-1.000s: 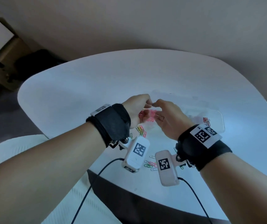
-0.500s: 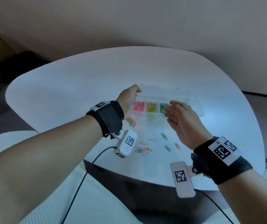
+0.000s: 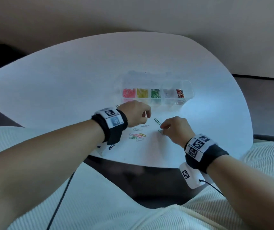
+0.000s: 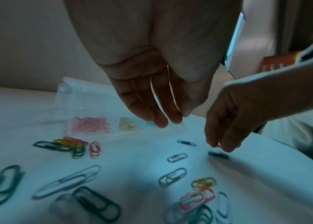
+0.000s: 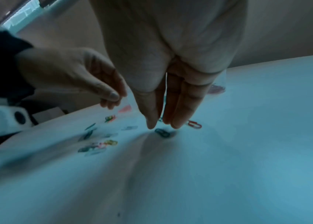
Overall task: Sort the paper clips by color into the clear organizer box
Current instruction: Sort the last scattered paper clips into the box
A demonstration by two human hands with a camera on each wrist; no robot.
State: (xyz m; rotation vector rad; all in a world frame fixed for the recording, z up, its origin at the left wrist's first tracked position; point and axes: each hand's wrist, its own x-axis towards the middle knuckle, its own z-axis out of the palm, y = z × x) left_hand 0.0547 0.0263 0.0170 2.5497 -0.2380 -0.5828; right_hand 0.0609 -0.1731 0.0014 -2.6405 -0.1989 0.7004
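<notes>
Head view: clear organizer box (image 3: 188, 90) lies on the white table (image 3: 66, 83) just beyond both hands, lid off or folded back (cannot tell which); compartments read pink, yellow, green, a pale or clear lot, red, going from beyond the left hand toward beyond the right; loose paper clips (image 3: 137, 136) lie between the two wrists, nearer the person than the box.

Change: half a second ago both hands were up at the box, left at its pink end, right at the green compartment; now both have dropped back to the loose clips; judged: one deposit cycle closed, next pick begun.

Right hand (image 3: 174, 130): fingers straight and bunched, tips pointing down onto a green clip (image 3: 160, 131); right wrist view shows the fingertips (image 5: 176, 125) just above or touching that clip (image 5: 163, 133), thumb and fingers not yet closed round it; counted as open, holding nothing; a red clip (image 5: 195, 124) lies just beyond the fingertips.

Left hand (image 3: 135, 113): fingers extended downward and relaxed in the left wrist view, nothing visible in them; it hovers above the table between the box and the clips, apart from the right hand; a second green clip (image 3: 157, 121) lies between the two hands.

Remaining: a mixed cluster by the left wrist, plus scattered green, white, yellow and red clips; sorting well along but not finished; judged next: pinch the green clip and carry it to the green compartment; clips lie flat on a smooth top, so a fingertip pinch may slip.
</notes>
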